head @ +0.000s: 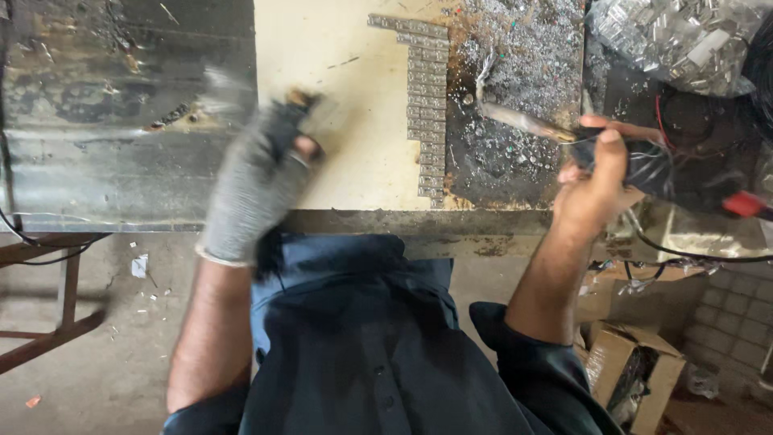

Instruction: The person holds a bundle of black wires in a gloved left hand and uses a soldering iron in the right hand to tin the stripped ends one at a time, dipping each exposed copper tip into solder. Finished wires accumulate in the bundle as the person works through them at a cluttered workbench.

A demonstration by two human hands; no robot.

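Gripping a soldering iron near the workbench's front edge, the right hand is clamped; the gloved left hand, blurred, hovers beside stacked metal strips; its grip is unclear.

Soldering iron held tilted over scorched bench.

Workshop: scorched bench, metal filings

Open brown cardboard box on floor, lower right.
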